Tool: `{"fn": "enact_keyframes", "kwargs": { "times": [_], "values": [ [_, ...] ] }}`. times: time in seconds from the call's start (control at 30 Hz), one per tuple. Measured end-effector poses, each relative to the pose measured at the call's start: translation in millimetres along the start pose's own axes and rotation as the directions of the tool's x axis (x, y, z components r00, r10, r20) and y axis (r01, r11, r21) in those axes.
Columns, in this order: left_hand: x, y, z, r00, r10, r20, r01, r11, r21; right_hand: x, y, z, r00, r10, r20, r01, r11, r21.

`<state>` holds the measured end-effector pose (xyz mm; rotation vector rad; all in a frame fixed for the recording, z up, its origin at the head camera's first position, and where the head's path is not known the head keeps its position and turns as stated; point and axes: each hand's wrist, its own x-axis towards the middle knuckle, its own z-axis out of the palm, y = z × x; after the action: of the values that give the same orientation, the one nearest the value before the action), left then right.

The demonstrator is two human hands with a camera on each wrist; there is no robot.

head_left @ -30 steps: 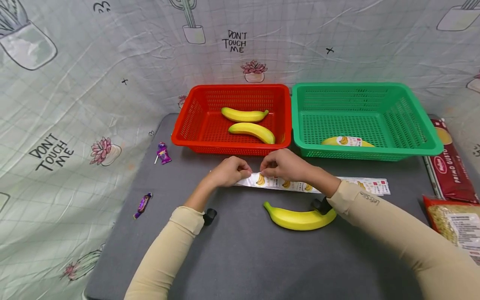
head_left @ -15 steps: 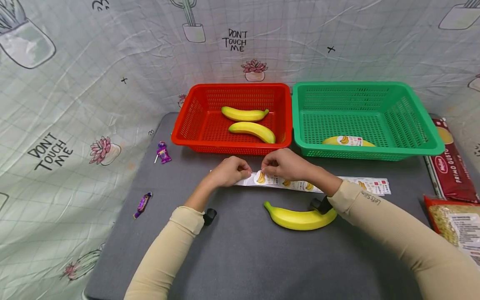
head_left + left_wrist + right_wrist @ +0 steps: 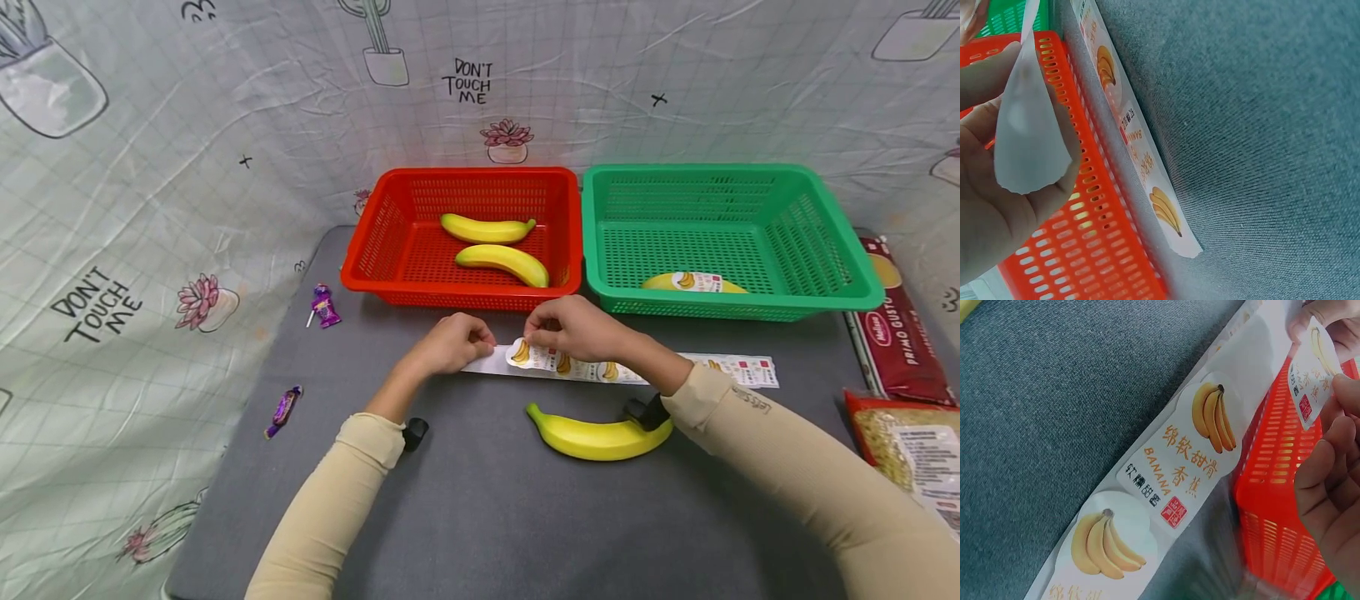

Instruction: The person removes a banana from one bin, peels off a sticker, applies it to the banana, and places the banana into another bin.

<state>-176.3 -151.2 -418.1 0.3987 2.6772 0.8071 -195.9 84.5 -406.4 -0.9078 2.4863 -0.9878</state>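
My left hand (image 3: 453, 342) pinches the bare left end of a white label strip (image 3: 495, 363); in the left wrist view the blank backing (image 3: 1032, 137) curls within the fingers. Close by on the right, my right hand (image 3: 573, 327) pinches a banana sticker (image 3: 1311, 378) between thumb and finger. That sticker stands up from the strip; whether an edge is attached I cannot tell. More printed banana stickers (image 3: 1179, 444) lie along the strip under my right wrist. Nearer me, a yellow banana (image 3: 592, 439) rests on the table, partly hidden by the right wrist camera.
A red basket (image 3: 461, 297) with two bananas stands behind the hands. Beside it, a green basket (image 3: 720, 310) holds a labelled banana (image 3: 693, 282). Purple-wrapped sweets (image 3: 326, 307) lie left. A red packet (image 3: 903, 342) and a bag of grain-like food (image 3: 907, 442) lie right.
The sticker in my right hand has lifted off more of the backing, its rounded end now raised. My left hand has shifted slightly left, and more bare backing shows between the hands.
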Motion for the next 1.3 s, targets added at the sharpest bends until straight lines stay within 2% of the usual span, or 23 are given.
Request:
{"fn": "enact_keyframes", "kwargs": {
  "times": [0.27, 0.63, 0.83, 1.0, 1.3],
  "values": [
    [2.7, -0.5, 1.6, 1.0, -0.019, -0.01, 0.019, 1.0, 0.023, -12, 1, -7, 1.0, 0.001, -0.018, -0.001, 1.0, 0.029],
    [9.7, -3.2, 8.8, 0.993, -0.058, -0.103, 0.077, 0.98, 0.184, -46, 10, -28, 0.995, 0.075, -0.072, -0.068, 0.992, 0.103],
    [12.0, -6.9, 14.4, 0.994, -0.078, -0.077, 0.094, 0.967, 0.237, -55, 19, -30, 0.991, 0.101, -0.089, -0.09, 0.989, 0.116],
    [11.9, -10.9, 15.5, 0.992, -0.101, -0.069, 0.115, 0.967, 0.228, -59, 22, -31, 0.989, 0.117, -0.09, -0.104, 0.985, 0.135],
    [11.9, -10.5, 15.8, 0.994, -0.089, -0.068, 0.102, 0.968, 0.23, -64, 24, -33, 0.985, 0.135, -0.103, -0.119, 0.982, 0.143]
  ]
}}
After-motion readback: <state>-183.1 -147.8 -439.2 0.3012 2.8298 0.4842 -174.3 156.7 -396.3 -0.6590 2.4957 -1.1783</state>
